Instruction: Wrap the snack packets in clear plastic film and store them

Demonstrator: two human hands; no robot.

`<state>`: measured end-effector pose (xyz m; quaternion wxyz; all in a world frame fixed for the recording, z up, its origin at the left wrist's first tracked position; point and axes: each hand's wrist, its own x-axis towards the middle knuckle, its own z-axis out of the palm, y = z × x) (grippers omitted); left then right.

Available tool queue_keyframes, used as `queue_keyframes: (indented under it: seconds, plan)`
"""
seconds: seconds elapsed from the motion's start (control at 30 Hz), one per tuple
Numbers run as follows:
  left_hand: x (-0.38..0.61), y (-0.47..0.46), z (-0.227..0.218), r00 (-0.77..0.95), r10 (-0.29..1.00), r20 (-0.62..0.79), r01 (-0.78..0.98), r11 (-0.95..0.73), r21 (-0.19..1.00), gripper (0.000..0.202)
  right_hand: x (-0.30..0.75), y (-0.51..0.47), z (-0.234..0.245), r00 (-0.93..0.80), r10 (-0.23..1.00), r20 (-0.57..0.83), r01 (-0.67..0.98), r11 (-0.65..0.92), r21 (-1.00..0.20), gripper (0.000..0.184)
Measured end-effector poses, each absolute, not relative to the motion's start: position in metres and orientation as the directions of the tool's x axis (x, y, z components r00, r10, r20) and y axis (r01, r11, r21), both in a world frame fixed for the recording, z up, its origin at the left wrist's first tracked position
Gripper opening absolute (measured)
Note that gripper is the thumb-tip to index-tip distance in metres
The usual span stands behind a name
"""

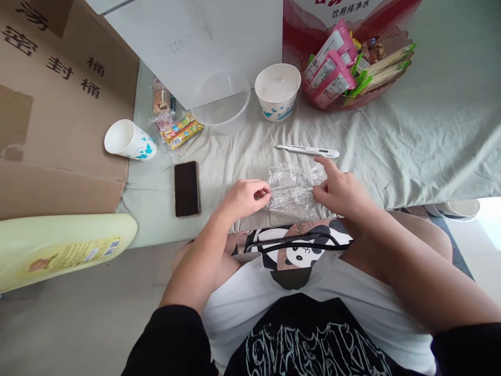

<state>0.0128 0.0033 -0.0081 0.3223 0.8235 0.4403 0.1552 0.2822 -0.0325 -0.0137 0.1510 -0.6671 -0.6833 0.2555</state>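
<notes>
A crumpled sheet of clear plastic wrap lies on the pale cloth near the table's front edge. My left hand is closed in a pinch on its left edge. My right hand rests on its right edge, index finger stretched out and the other fingers curled onto the wrap. A white utility knife lies just beyond the wrap.
A black phone lies to the left. Behind stand a paper bowl, a clear plastic tub, a tipped paper cup, snack packets and a pink basket of packets. Cardboard sits at left.
</notes>
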Motion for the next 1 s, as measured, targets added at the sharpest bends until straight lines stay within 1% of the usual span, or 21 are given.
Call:
queue_keyframes:
  seconds: [0.07,0.1,0.13,0.2,0.23,0.3,0.37,0.43,0.5,0.57,0.63,0.7,0.77,0.83,0.87,0.93,1.0]
  plan:
    - [0.013,0.004,-0.009,0.574,0.818,-0.039,0.655,-0.43,0.621,0.009,0.285,-0.033,-0.015,-0.045,0.989,-0.141,0.857,-0.034,-0.513,0.071]
    - [0.013,0.005,-0.01,0.579,0.814,-0.044,0.67,-0.445,0.594,0.008,0.286,-0.034,-0.014,-0.023,0.993,-0.119,0.869,-0.039,-0.493,0.073]
    - [0.013,0.006,-0.011,0.585,0.809,-0.048,0.682,-0.46,0.568,0.008,0.286,-0.035,-0.013,0.001,0.997,-0.072,0.879,-0.035,-0.475,0.074]
    - [0.013,0.008,-0.013,0.596,0.801,-0.054,0.698,-0.484,0.528,0.01,0.285,-0.038,-0.01,0.016,0.997,0.08,0.89,0.023,-0.456,0.071]
    - [0.013,0.009,-0.014,0.599,0.799,-0.051,0.7,-0.492,0.518,0.012,0.284,-0.039,-0.008,-0.012,0.986,0.166,0.886,0.087,-0.455,0.064]
    - [0.013,0.012,-0.016,0.603,0.797,-0.023,0.693,-0.509,0.51,0.019,0.28,-0.04,-0.007,-0.148,0.944,0.296,0.85,0.274,-0.451,0.044]
    - [0.012,0.014,-0.019,0.604,0.797,0.024,0.682,-0.532,0.501,0.026,0.275,-0.039,-0.009,-0.32,0.881,0.349,0.778,0.455,-0.433,0.03]
    - [0.012,0.017,-0.02,0.578,0.813,0.074,0.692,-0.536,0.483,0.032,0.27,-0.038,-0.013,-0.435,0.833,0.344,0.725,0.55,-0.416,0.026]
    - [0.012,0.019,-0.02,0.493,0.862,0.117,0.731,-0.483,0.482,0.032,0.267,-0.036,-0.017,-0.462,0.829,0.316,0.726,0.557,-0.402,0.026]
    - [0.012,0.019,-0.019,0.34,0.929,0.148,0.787,-0.367,0.496,0.025,0.265,-0.034,-0.021,-0.435,0.856,0.278,0.77,0.514,-0.379,0.026]
    - [0.014,0.015,-0.017,0.205,0.968,0.148,0.833,-0.252,0.493,0.018,0.264,-0.034,-0.023,-0.39,0.892,0.229,0.823,0.449,-0.348,0.026]
    - [0.016,0.009,-0.016,0.153,0.98,0.128,0.864,-0.195,0.464,0.022,0.263,-0.034,-0.022,-0.347,0.924,0.161,0.866,0.382,-0.323,0.024]
    - [0.02,0.001,-0.014,0.16,0.982,0.103,0.881,-0.189,0.433,0.03,0.262,-0.035,-0.019,-0.32,0.944,0.076,0.889,0.327,-0.32,0.029]
    - [0.023,-0.006,-0.012,0.172,0.983,0.065,0.884,-0.183,0.43,0.035,0.259,-0.037,-0.015,-0.307,0.952,-0.01,0.891,0.284,-0.353,0.037]
    - [0.025,-0.009,-0.011,0.18,0.983,0.033,0.877,-0.175,0.447,0.036,0.257,-0.038,-0.014,-0.306,0.951,-0.046,0.884,0.266,-0.384,0.04]
    - [0.027,-0.011,-0.012,0.205,0.978,-0.04,0.837,-0.154,0.525,0.04,0.255,-0.04,-0.012,-0.311,0.946,-0.086,0.853,0.238,-0.465,0.039]
    - [0.027,-0.009,-0.016,0.222,0.972,-0.071,0.747,-0.123,0.653,0.044,0.254,-0.039,-0.012,-0.302,0.952,-0.049,0.798,0.225,-0.559,0.036]
